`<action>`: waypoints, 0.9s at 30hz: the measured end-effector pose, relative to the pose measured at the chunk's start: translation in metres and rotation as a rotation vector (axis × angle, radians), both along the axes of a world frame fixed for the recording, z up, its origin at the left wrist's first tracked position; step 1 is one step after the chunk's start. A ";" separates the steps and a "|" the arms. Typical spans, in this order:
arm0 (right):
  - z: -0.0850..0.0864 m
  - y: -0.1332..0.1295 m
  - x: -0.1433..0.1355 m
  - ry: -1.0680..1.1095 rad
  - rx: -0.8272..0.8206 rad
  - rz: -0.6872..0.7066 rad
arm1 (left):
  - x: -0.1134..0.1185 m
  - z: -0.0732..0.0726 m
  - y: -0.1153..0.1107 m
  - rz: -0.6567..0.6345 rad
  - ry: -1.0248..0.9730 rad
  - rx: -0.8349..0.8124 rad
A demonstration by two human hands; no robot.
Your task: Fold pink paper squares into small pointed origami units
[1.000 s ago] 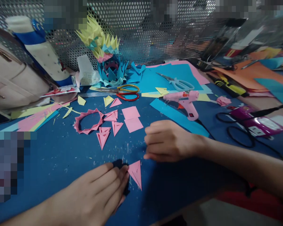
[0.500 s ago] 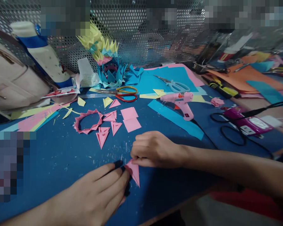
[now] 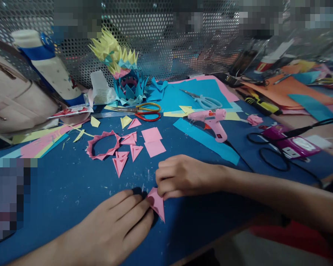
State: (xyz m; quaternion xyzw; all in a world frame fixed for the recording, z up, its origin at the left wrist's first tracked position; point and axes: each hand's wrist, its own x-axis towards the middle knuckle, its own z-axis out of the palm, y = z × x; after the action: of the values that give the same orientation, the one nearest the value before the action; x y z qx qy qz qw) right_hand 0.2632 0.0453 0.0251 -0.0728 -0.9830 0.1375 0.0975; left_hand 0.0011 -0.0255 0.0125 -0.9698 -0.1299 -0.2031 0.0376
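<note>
A small folded piece of pink paper (image 3: 158, 207) lies on the blue tabletop between my hands, its point toward me. My left hand (image 3: 119, 220) reaches in from the lower left, its fingertips holding the paper's left edge; the thumb is hidden. With curled fingers, my right hand (image 3: 180, 175) pinches the paper's upper right edge. Beyond them lie folded pink triangles (image 3: 120, 163), a zigzag ring of joined pink pieces (image 3: 90, 147) and two flat pink paper rectangles (image 3: 155, 148).
A pink glue gun (image 3: 219, 125) rests on the right, near a blue paper strip (image 3: 208, 142) and a purple power strip (image 3: 291, 142). Red-and-yellow-handled scissors (image 3: 150, 112), light-blue scissors (image 3: 208, 102) and a paper-spike model (image 3: 130, 87) are at the back. A bag (image 3: 16, 96) and a bottle (image 3: 54, 70) stand left.
My right fingers have shifted slightly right and down along the paper's edge, showing more of its face. The left hand still touches it, its thumb now out of sight.
</note>
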 end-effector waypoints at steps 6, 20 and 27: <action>0.000 0.003 0.002 0.105 -0.064 0.011 | -0.001 -0.006 -0.002 0.038 -0.062 -0.042; -0.001 0.003 0.008 0.135 0.067 0.143 | 0.000 -0.004 0.004 0.029 -0.065 -0.027; -0.002 0.002 0.006 0.105 0.006 0.153 | 0.008 0.004 0.010 0.003 -0.095 -0.003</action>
State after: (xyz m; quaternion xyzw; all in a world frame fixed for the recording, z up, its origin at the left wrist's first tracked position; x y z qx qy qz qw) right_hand 0.2696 0.0477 0.0232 0.0101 -0.9796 0.1452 0.1383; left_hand 0.0092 -0.0156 0.0168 -0.9589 -0.1333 -0.2487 0.0301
